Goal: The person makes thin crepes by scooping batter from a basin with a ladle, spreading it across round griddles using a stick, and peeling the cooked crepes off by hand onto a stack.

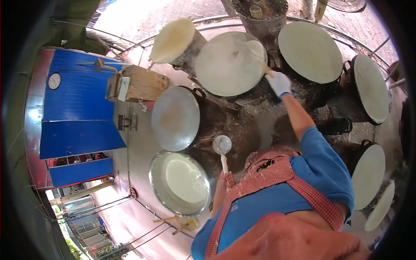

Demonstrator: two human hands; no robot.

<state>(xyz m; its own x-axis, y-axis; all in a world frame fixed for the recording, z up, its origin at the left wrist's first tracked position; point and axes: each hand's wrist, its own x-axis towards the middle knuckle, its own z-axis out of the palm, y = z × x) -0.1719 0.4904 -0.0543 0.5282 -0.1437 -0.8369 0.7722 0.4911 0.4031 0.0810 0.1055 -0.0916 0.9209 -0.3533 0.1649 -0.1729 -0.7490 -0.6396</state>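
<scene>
My right hand (278,83), in a white glove, is closed on a wooden-handled spreader (267,69) at the right edge of a round griddle (208,71) coated with pale batter. A pale folded or smeared patch lies near the tool, and its exact form is unclear. My left hand (225,181) is wrapped round the light handle of a metal ladle (222,144), held near my apron. Left of the ladle stands a wide metal basin (154,173) with white batter (185,177) in it.
A bare grey pan (175,118) stands between basin and griddle. More griddles with pale sheets (310,52) (371,89) (368,177) curve round to the right. A pale round sheet (173,40) is at upper left, near a wooden box (145,84).
</scene>
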